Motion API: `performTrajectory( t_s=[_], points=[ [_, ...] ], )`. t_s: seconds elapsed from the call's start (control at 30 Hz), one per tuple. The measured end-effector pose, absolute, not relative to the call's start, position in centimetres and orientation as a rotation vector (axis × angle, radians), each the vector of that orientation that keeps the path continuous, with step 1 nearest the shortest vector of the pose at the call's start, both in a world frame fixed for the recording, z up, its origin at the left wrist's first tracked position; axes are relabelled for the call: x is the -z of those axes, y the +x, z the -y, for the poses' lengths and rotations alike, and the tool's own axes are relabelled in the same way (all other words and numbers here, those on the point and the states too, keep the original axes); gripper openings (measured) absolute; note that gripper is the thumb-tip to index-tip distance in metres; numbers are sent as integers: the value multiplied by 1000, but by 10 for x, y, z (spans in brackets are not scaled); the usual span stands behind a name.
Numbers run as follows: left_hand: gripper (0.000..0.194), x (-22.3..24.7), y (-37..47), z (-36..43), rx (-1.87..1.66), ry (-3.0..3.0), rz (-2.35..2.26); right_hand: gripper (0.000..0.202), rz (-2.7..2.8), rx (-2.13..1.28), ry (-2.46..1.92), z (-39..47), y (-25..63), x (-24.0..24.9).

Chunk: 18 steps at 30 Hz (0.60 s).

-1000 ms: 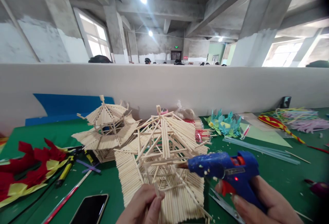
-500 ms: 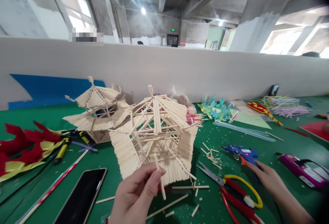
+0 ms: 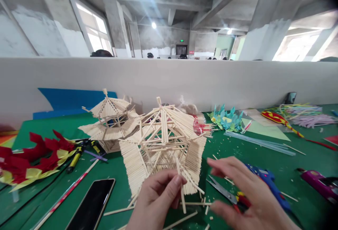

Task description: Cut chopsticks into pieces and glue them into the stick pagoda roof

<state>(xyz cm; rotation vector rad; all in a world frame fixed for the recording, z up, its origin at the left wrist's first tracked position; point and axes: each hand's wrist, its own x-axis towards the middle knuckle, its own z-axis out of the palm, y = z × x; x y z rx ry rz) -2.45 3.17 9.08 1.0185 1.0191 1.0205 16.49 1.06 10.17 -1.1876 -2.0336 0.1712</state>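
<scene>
A short wooden stick point(image 3: 181, 191) is pinched between the thumb and fingers of my left hand point(image 3: 161, 196), in front of the larger stick pavilion point(image 3: 162, 142). To its right, my right hand point(image 3: 245, 191) has its fingers spread and holds nothing, hovering over the scissors point(image 3: 221, 189) and hiding their handles. Beyond that hand the blue glue gun point(image 3: 268, 179) lies on the green table. Behind and left of the larger model stands a smaller stick pavilion point(image 3: 111, 121).
A phone point(image 3: 91, 205) lies at the front left, near a red and yellow felt piece point(image 3: 39, 156). Loose sticks point(image 3: 182, 219) are scattered in front. A purple device point(image 3: 319, 184) is at the right. A white partition point(image 3: 169, 78) runs behind.
My right hand has let go of the glue gun and moved left over the scissors. My left hand, still pinching the stick, has shifted right in the view. The camera view has shifted too.
</scene>
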Motion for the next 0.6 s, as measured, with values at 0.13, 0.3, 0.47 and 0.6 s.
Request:
performTrajectory(
  t_s=[0.13,0.3,0.47,0.6],
  points=[
    [23,-102,-25,-36,-1047,1041,-1031,29,2113,-213,-1020,-22,133,-120],
    [19,-118,-29,-46,-1114,1247,-984,17,2063,-263,-1051,-39,120,-132],
    [17,-131,-34,-54,-1142,1337,-957,49,2190,-283,-973,-48,116,-146],
    [20,-136,-36,-58,-1110,1413,-1004,18,2075,-246,-1047,-51,113,-150]
  ],
)
